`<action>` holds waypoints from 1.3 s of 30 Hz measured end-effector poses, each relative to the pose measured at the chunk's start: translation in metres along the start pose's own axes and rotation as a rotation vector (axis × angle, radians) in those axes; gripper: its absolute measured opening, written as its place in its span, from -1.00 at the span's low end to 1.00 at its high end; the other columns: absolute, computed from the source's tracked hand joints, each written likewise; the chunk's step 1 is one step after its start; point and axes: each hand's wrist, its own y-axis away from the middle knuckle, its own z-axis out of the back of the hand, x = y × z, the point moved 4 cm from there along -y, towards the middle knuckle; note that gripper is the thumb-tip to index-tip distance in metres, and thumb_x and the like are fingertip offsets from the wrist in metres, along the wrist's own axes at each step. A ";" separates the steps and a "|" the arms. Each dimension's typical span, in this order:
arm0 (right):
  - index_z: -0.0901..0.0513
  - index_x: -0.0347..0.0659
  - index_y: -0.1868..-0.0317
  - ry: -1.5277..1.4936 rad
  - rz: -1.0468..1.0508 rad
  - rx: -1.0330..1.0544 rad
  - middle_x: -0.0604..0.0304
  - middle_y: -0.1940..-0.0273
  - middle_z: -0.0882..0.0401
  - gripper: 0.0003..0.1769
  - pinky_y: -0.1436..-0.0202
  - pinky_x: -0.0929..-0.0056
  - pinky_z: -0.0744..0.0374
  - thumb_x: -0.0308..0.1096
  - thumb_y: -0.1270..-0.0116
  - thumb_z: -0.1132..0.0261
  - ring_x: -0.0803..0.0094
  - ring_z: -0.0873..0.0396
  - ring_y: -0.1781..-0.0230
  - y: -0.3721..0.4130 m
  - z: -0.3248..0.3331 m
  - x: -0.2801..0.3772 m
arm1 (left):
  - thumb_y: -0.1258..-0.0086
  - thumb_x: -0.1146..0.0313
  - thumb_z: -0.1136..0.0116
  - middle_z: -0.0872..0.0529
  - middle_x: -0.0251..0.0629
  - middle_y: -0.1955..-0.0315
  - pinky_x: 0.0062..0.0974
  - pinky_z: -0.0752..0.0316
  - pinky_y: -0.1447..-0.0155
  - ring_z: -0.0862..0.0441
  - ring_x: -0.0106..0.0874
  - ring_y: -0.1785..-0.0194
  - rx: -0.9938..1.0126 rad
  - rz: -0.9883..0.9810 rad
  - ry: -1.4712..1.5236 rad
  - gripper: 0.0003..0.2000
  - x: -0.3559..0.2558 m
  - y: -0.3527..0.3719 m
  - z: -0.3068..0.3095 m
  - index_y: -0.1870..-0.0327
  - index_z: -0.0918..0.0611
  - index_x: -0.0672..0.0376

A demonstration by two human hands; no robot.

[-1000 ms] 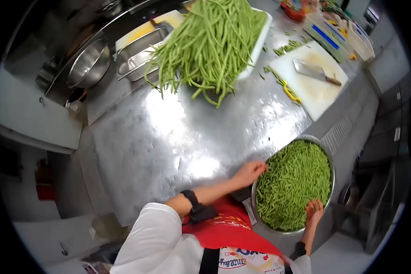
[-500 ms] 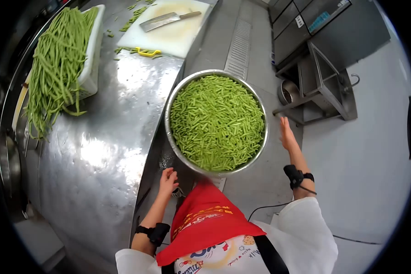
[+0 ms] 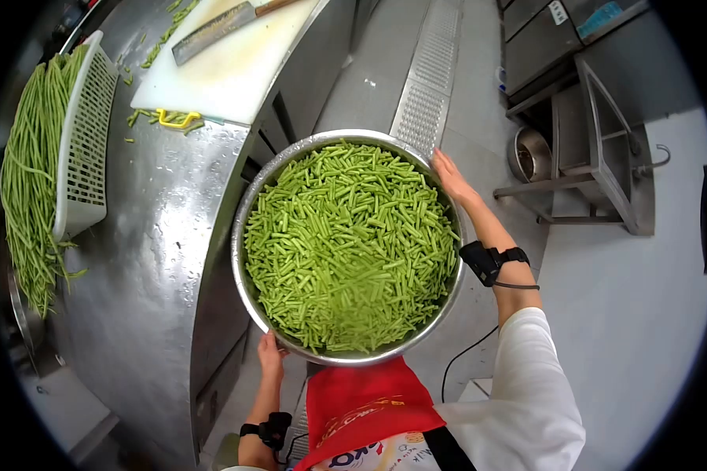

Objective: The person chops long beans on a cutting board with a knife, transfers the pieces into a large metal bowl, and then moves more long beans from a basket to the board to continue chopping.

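Note:
A large round steel basin [image 3: 247, 297] full of cut green beans [image 3: 353, 243] fills the middle of the view. At its lower left rim is my left hand [image 3: 271, 353], its fingers touching the rim and partly out of sight beneath it. My right hand [image 3: 453, 177] lies against the upper right side of the basin, palm to the wall, fingers stretched along it.
On the steel counter [image 3: 133, 314] at the left are a white basket [image 3: 86, 149] of long beans [image 3: 31, 173] and a white cutting board [image 3: 236, 71] with a cleaver [image 3: 212, 33]. A metal rack [image 3: 605, 149] and a small steel pot [image 3: 532, 155] stand right.
The basin now looks larger and nearer to my body. Both hands, apart from it before, have come to its sides. The counter and its things have shifted left in view.

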 end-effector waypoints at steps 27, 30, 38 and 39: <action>-0.66 -0.22 0.23 -0.512 -0.197 0.008 0.36 0.40 -0.58 -0.73 0.33 0.53 -0.48 -0.16 -0.35 -0.28 0.59 -0.46 0.44 -0.060 -0.042 -0.029 | -0.56 0.08 0.15 -0.54 -0.36 0.46 -0.53 -0.37 0.41 -0.40 -0.55 0.48 -0.088 -0.207 -0.210 -0.60 0.040 -0.020 0.008 0.09 -0.53 0.31; -0.66 -0.21 0.20 -0.516 -0.211 0.044 0.36 0.40 -0.59 -0.74 0.36 0.53 -0.49 -0.16 -0.36 -0.28 0.59 -0.48 0.45 -0.059 -0.035 -0.023 | -0.55 0.08 0.15 -0.54 -0.36 0.47 -0.53 -0.35 0.37 -0.39 -0.55 0.46 -0.083 -0.175 -0.205 -0.59 0.026 -0.012 0.006 0.11 -0.53 0.33; -0.63 -0.23 0.13 -0.437 -0.204 0.013 0.35 0.36 -0.60 -0.72 0.33 0.53 -0.50 -0.16 -0.39 -0.25 0.58 -0.49 0.43 -0.043 -0.019 -0.010 | -0.53 0.08 0.14 -0.65 0.05 0.38 -0.30 -0.43 0.12 -0.59 -0.21 0.29 -0.082 -0.248 -0.151 -0.59 0.011 -0.006 0.003 0.10 -0.54 0.35; -0.64 -0.23 0.13 -0.429 -0.197 0.028 0.35 0.35 -0.60 -0.72 0.32 0.53 -0.50 -0.16 -0.39 -0.25 0.57 -0.49 0.43 -0.046 -0.017 -0.009 | -0.53 0.08 0.14 -0.65 0.08 0.35 -0.29 -0.44 0.10 -0.60 -0.16 0.25 -0.076 -0.263 -0.140 -0.58 0.013 -0.010 0.001 0.09 -0.53 0.35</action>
